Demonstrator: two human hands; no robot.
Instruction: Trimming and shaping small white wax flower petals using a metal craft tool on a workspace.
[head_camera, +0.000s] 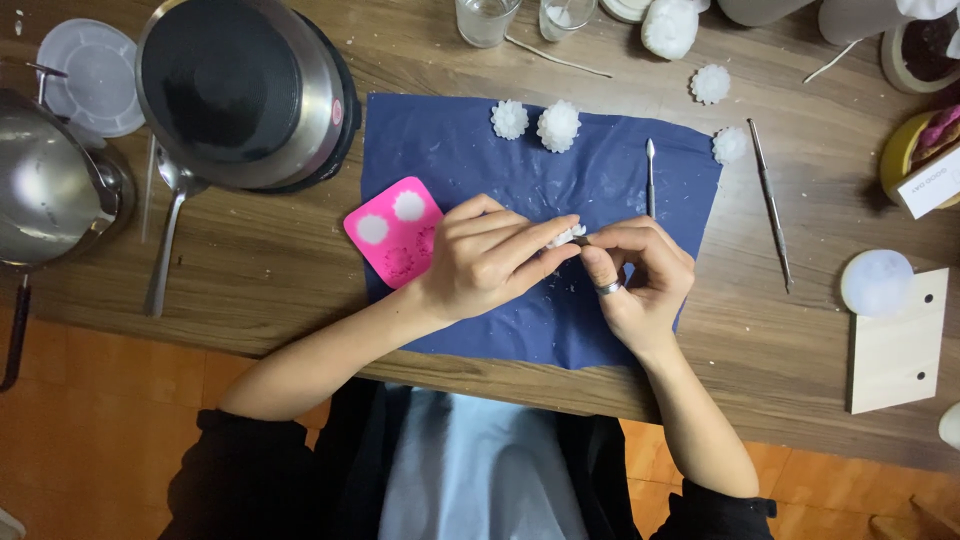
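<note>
Both hands met over the middle of the blue sheet (470, 150) spread on the wooden counter (270, 260). The left hand (480, 262) had its fingers closed in a pinch on a small white flower-shaped piece (567, 236), thumb below and forefinger on top. The right hand (635, 270), a ring on one finger, touched the same piece from the other side, its fingers curled tight around something slim and dark whose kind could not be told.

Just beside the left hand, on the sheet's left edge, lay a pink mould (393, 230) with two cavities filled white. Two white flower pieces (535, 122) sat touching at the sheet's far edge, a third (730, 145) at its far right corner, and a fourth (711, 84) on bare wood beyond. A thin metal tool (650, 175) lay on the sheet near the right hand; a longer one (770, 200) lay off the sheet to the right. A round hotplate (245, 90), a steel pot (50, 190) and a spoon (168, 235) stood toward the counter's far left corner.
</note>
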